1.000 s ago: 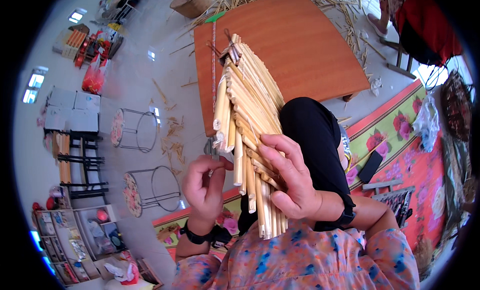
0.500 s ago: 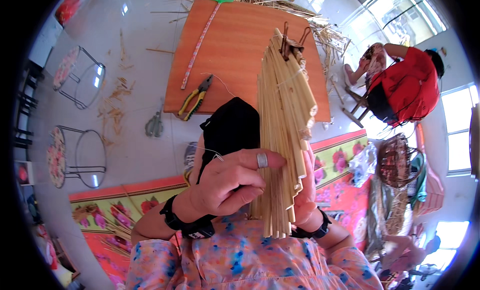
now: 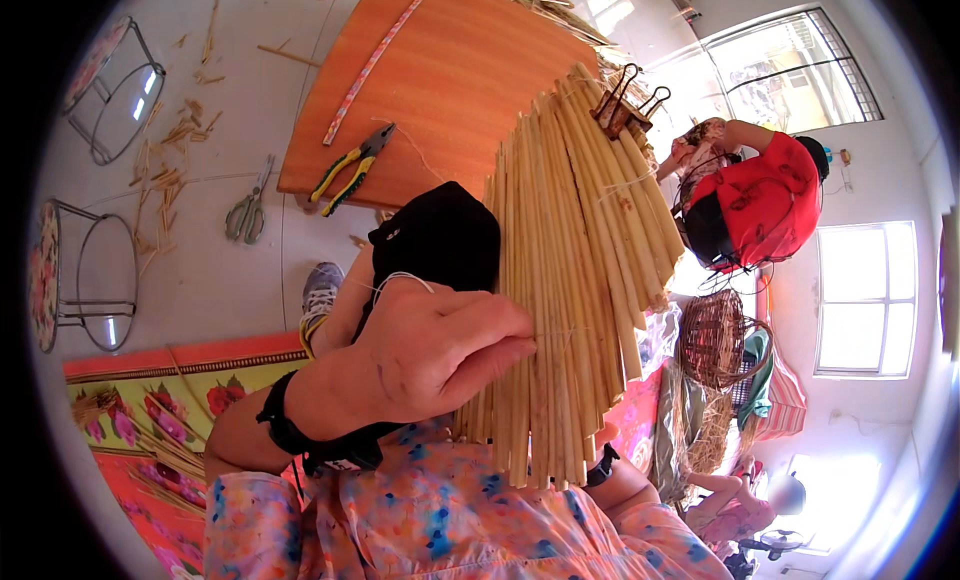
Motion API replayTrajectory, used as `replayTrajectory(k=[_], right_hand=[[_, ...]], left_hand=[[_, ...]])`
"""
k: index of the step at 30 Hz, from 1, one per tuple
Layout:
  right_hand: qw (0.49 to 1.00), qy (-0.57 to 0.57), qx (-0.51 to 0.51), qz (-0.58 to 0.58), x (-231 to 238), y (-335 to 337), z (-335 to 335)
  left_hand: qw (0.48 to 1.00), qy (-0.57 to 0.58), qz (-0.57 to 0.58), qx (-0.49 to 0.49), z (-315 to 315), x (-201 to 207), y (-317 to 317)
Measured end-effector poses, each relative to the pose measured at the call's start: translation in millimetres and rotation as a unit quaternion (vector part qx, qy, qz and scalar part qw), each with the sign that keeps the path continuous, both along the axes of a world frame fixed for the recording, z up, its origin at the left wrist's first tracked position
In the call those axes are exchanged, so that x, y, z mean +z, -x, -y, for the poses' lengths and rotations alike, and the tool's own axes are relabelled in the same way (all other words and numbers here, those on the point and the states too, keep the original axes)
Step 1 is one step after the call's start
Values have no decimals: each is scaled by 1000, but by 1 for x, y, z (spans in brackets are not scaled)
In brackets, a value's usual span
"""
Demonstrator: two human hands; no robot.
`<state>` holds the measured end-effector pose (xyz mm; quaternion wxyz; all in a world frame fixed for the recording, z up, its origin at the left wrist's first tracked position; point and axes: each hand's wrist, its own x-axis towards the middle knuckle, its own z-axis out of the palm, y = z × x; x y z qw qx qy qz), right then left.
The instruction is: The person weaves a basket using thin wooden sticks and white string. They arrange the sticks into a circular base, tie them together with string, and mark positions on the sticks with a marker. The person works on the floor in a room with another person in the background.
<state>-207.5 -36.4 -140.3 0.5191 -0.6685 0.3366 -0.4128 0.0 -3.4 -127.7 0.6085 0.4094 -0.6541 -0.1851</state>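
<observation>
A fan-shaped panel of pale straw stalks (image 3: 570, 280) stands in front of me, its stalks side by side and crossed by thin thread. A brown binder clip (image 3: 622, 115) grips its upper right corner. My left hand (image 3: 430, 355) is closed in a pinch at the panel's left edge, where the thread comes out. White thread (image 3: 402, 276) loops over the back of that hand. Behind the panel is my right hand (image 3: 606, 436), supporting it; only a sliver beside its black wristband shows, and its fingers are hidden. Black cloth (image 3: 440, 235) covers my knee.
Yellow-black pliers (image 3: 350, 170) and a floral-patterned stick (image 3: 380, 60) lie on the orange board (image 3: 450, 80). Scissors (image 3: 247, 215) and straw scraps are on the floor, near two stools (image 3: 95, 280). A person in red (image 3: 750, 200) sits at right, near a wicker basket (image 3: 712, 340).
The panel has turned to show more of its broad face, and my right hand has gone behind it. My left hand has come nearer, still pinching at the left edge. The view has shifted right.
</observation>
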Motion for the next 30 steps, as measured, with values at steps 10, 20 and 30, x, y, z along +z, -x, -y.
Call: replayTrajectory(k=[10,20,30], right_hand=[[984,154,58,70,30,10,66],[661,600,353,-278,188,-34,135],[468,575,521,-422,182,-59,128]], left_hand=[[987,-118,-75,-74,-9,4,-2],[990,-83,-110,1,-25,0,-9],[978,-147,-147,25,-51,-1,-7]])
